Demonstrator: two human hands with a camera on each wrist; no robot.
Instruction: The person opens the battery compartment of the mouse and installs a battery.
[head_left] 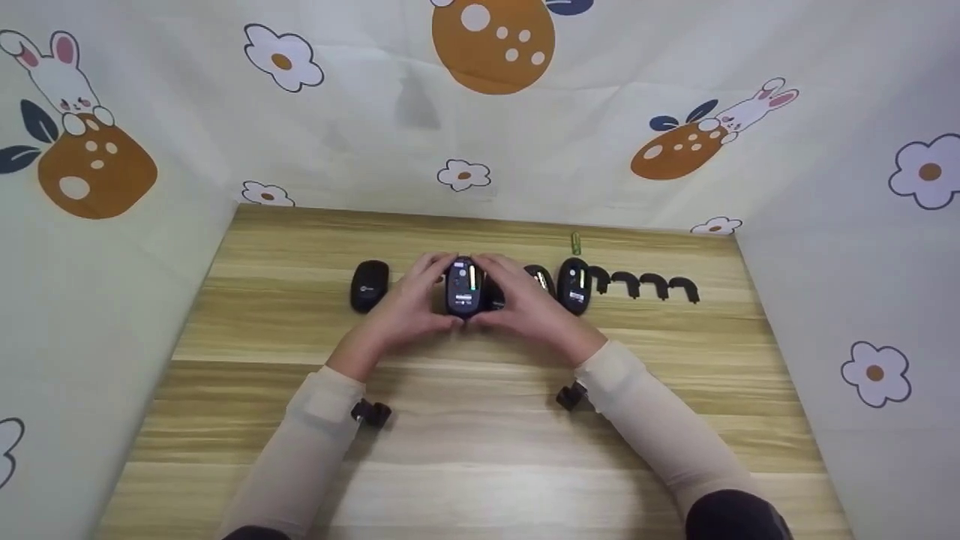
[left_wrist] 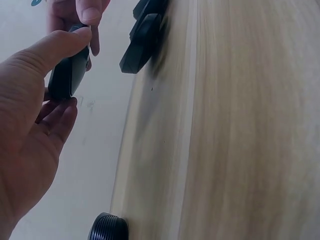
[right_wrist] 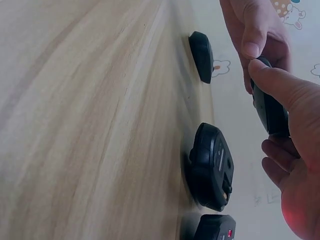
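Observation:
Both hands hold one black computer mouse (head_left: 463, 289) above the table, its underside facing up. A yellow-green battery (head_left: 473, 276) shows in its slot. My left hand (head_left: 409, 304) grips the left side, thumb at the near end and fingers at the far end. My right hand (head_left: 525, 304) grips the other side in the same way. In the left wrist view the held mouse (left_wrist: 70, 70) is seen edge-on. The right wrist view shows the mouse (right_wrist: 270, 107) between thumb and fingers, clear of the table.
A black mouse (head_left: 370, 286) lies top-up at left. Underside-up mice lie at right: one (head_left: 541, 277) partly behind my right hand, another (head_left: 574, 286) beyond it. A green battery (head_left: 576, 243) lies farther back. Several curved black pieces (head_left: 625, 284) form a row on the wooden table (head_left: 480, 420).

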